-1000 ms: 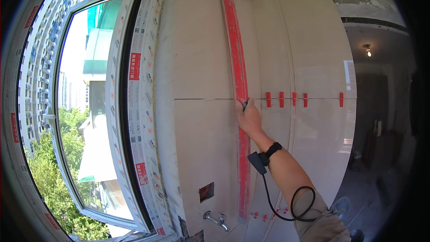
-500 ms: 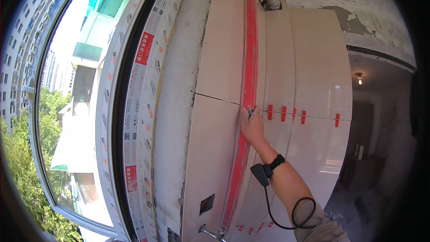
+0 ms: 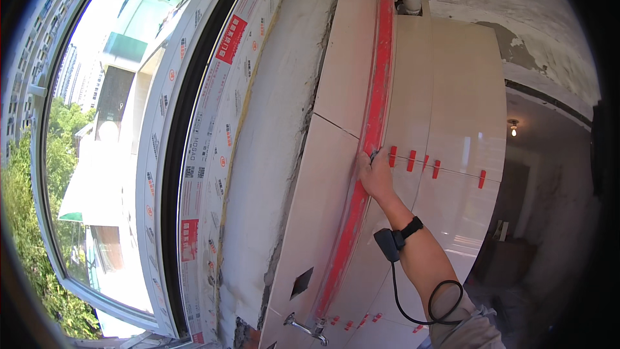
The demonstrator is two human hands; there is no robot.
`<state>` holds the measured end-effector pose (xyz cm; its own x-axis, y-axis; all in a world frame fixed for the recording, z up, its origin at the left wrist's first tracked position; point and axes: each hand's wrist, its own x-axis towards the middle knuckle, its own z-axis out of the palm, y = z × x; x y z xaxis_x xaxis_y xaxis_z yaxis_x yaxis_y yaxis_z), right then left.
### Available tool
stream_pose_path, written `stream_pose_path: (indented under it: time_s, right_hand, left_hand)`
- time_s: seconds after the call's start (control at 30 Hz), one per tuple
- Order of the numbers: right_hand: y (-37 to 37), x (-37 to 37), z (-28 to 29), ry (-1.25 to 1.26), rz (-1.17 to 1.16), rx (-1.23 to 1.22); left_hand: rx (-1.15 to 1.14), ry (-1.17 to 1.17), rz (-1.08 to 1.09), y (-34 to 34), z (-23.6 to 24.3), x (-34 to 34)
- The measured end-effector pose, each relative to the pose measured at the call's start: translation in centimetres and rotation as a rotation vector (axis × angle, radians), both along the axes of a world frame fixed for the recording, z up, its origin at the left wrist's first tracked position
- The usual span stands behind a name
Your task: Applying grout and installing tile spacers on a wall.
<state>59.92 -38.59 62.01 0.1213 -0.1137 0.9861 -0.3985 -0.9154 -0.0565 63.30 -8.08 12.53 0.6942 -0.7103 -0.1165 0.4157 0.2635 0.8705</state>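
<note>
Pressing right hand [image 3: 374, 174] grasps long red level [image 3: 371, 129] against tiled wall [image 3: 452, 110]; left unseen.

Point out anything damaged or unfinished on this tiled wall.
Right hand presses a long red level against the beige tiles. Red spacer clips sit in the joint. The plaster strip beside the tiles is rough and cracked, and one tile has a square cutout.
</note>
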Motion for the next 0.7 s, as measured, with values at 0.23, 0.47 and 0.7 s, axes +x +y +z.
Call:
stream_pose_path:
  time_s: [0.23, 0.47, 0.7]
  right_hand:
    - [1.0, -0.3, 0.2, 0.09, 0.072, 0.108]
    - [0.4, -0.5, -0.4, 0.061, 0.089, 0.04]
    - [-0.7, 0.0, -0.7, 0.09, 0.118, 0.016]
  left_hand:
    - [0.012, 0.05, -0.006, 0.0, -1.7, -0.8]
    - [0.021, 0.094, -0.001, 0.2, -3.6, -1.9]
    - [0.061, 0.152, 0.018, 0.8, -6.1, -3.2]
